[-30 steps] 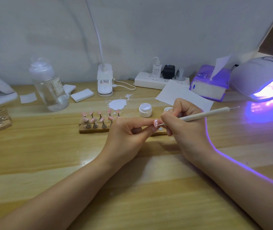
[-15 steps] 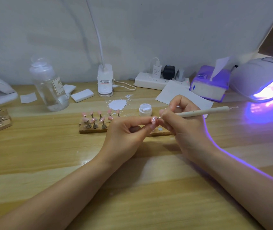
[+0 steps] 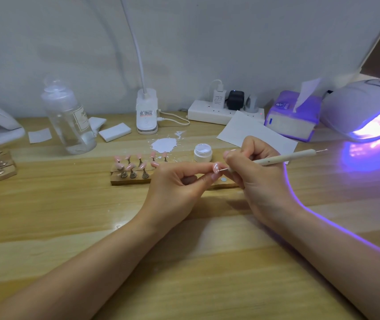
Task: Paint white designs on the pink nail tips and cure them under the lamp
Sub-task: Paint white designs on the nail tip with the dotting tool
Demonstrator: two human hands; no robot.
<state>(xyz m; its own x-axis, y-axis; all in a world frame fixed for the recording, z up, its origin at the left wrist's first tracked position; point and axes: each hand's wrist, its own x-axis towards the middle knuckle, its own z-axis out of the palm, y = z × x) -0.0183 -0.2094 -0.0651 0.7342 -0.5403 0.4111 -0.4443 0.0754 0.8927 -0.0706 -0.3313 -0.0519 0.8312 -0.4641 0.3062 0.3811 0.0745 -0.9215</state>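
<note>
Two hands worked: left hand [image 3: 175, 188] pinched a pink nail tip [image 3: 216, 168]; right hand [image 3: 257, 174] gripped the dotting pen [image 3: 283, 157], its needle touching the tip.

Both forearms bare to frame edge, no sleeves. Left hand [image 3: 175, 190] and right hand [image 3: 260, 181]: no rings, watch, gloves; short nails.

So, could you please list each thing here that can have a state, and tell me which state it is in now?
left hand: pinches a pink nail tip
right hand: grips the dotting pen, needle at the tip
pink nail tip: white dots painted
white gel jar: lid off
curing lamp: on, glowing violet
clear bottle: capped, upright
wooden holder: pink tips standing, one slot bare
tissue box: tissue sticking out
</note>
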